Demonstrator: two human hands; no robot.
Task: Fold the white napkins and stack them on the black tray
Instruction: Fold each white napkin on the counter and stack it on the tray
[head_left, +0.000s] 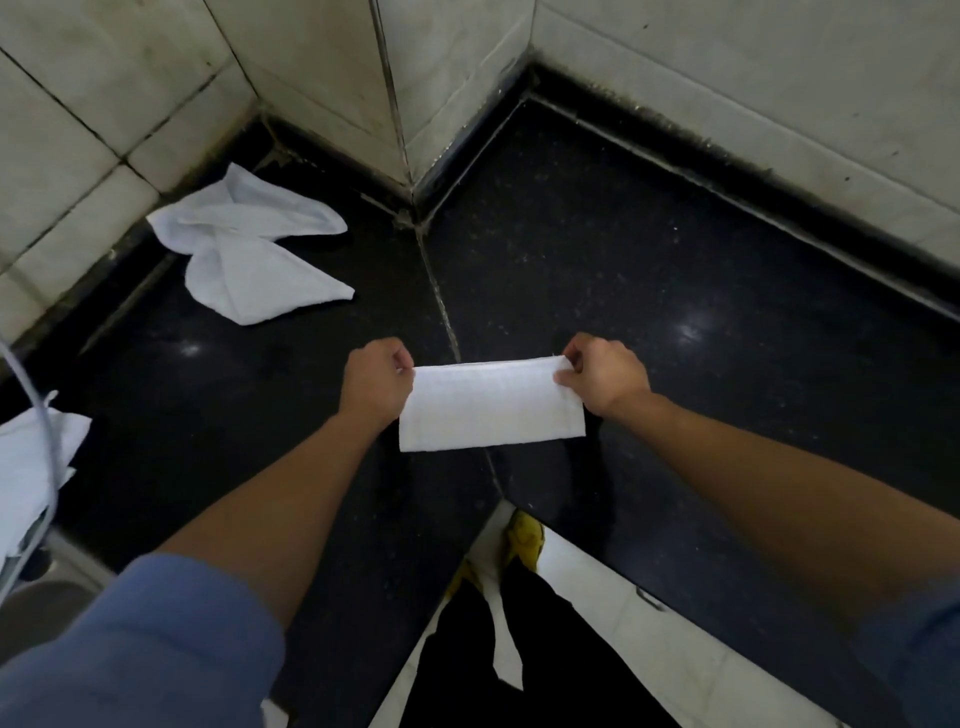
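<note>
A white napkin (491, 405), folded into a flat rectangle, hangs above the black countertop (649, 291) at the middle of the view. My left hand (376, 382) pinches its upper left corner. My right hand (605, 376) pinches its upper right corner. Two crumpled white napkins (249, 244) lie unfolded on the counter at the back left, near the tiled wall. More white napkins (31, 467) lie at the left edge. No black tray is in view.
Tiled walls (457, 78) enclose the counter's back corner. A grey cable (49, 457) curves across the napkins at the left edge. Below the counter's front edge I see a white tiled floor (649, 649), dark trousers and yellow shoes (522, 538).
</note>
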